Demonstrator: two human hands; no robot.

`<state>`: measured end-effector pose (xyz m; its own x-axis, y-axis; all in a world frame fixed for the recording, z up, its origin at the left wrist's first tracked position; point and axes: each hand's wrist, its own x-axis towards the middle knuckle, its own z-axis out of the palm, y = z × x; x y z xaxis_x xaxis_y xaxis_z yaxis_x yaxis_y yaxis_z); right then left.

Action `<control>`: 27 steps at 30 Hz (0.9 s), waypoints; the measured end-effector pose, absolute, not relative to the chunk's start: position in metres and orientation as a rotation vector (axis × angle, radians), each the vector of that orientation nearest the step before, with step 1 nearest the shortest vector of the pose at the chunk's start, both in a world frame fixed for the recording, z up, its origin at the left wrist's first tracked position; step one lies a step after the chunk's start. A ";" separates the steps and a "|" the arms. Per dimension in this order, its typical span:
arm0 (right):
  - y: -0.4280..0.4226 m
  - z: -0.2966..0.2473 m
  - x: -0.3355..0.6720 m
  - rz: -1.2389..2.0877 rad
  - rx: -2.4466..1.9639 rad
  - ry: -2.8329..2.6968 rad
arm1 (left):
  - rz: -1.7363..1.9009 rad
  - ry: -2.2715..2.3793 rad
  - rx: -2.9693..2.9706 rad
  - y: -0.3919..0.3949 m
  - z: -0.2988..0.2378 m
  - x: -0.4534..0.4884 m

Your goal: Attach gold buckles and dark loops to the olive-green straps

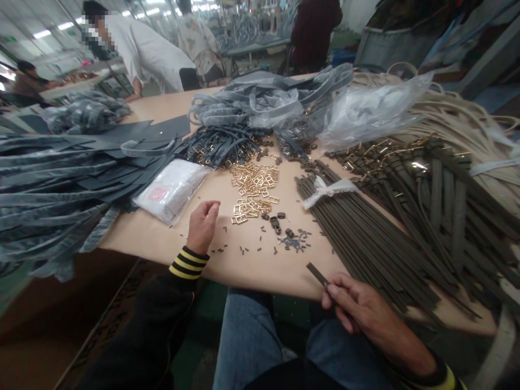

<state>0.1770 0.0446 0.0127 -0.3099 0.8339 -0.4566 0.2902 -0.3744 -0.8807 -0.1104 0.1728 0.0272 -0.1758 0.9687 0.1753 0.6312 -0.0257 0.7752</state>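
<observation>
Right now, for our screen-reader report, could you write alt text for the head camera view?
A seated person's right hand pinches a dark strap over a table, while the curled left hand is near gold buckles and small metal parts. Bundled straps lie to the right, grey strips to the left.

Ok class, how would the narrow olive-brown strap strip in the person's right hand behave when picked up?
The narrow olive-brown strap strip pinched in the right hand probably feels fairly stiff, since its end juts out straight and unsupported. It likely still flexes: the long matching strips on the table curve gently. Being flat, it seems unlikely to roll.
</observation>
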 end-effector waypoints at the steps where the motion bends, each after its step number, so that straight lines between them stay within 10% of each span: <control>1: 0.044 0.012 0.177 1.728 -1.499 -1.427 | 1.037 1.871 1.704 0.168 0.027 -0.113; 27: 0.045 0.016 0.178 1.687 -1.438 -1.432 | 0.682 1.455 1.799 0.138 0.055 -0.055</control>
